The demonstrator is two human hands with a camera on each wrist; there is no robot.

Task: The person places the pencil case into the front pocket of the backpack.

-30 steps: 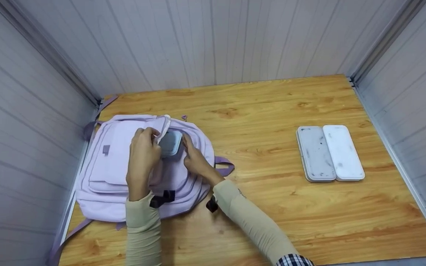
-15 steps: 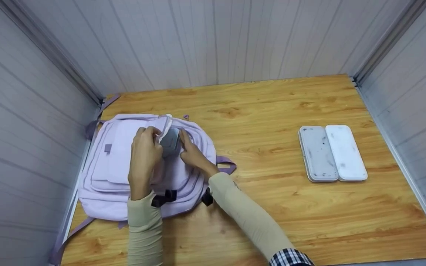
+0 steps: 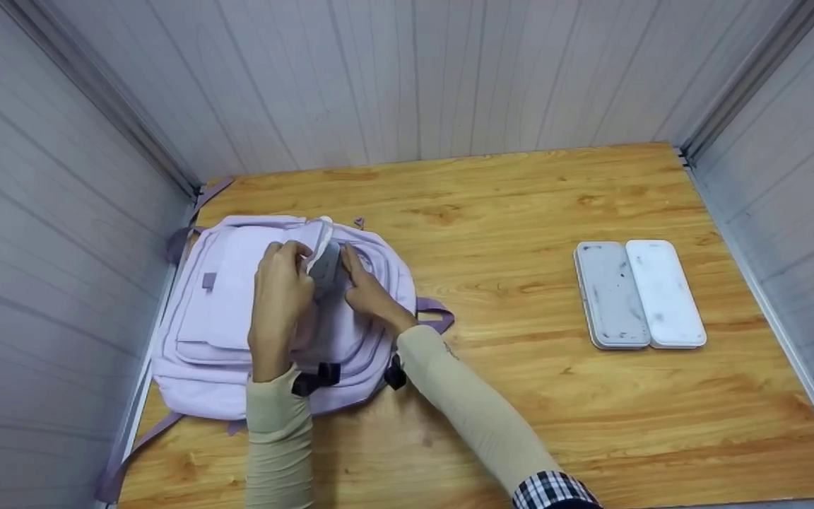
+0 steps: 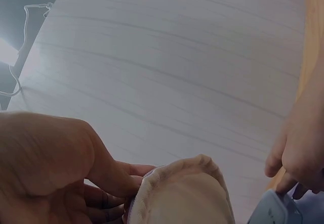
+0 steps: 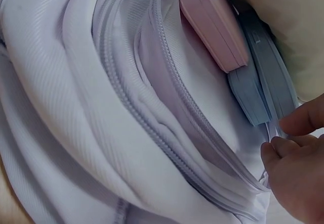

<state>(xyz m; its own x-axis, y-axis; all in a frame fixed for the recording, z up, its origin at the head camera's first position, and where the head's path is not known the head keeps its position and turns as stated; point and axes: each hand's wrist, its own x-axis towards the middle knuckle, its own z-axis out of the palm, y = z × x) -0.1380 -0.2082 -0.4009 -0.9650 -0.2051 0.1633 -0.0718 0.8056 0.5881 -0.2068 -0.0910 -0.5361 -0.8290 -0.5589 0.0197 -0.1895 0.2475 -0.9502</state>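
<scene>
A lilac backpack (image 3: 195,304) lies on the table with its front pocket unzipped. My left hand (image 3: 281,297) pinches the pocket's pale-edged flap (image 4: 185,183) and lifts it. A flat, round-cornered blue-grey case (image 3: 324,268) sits partly inside the pocket, its end sticking out. My right hand (image 3: 375,297) touches that end with an extended finger, its other fingers curled under. In the right wrist view, a pink case (image 5: 215,27) and a second blue case (image 5: 249,97) lie in the pocket against the blue-grey one. The deeper part of the pocket is hidden.
On the right of the wooden table (image 3: 492,297), a grey case (image 3: 612,297) and a white case (image 3: 665,293) lie side by side. Panel walls (image 3: 442,78) enclose the back and sides. A purple strap (image 3: 145,445) trails off the table's left edge.
The blue-grey case has slid deeper into the pocket and tilted, with my right hand following it left and slightly up. My left hand keeps its hold on the flap.
</scene>
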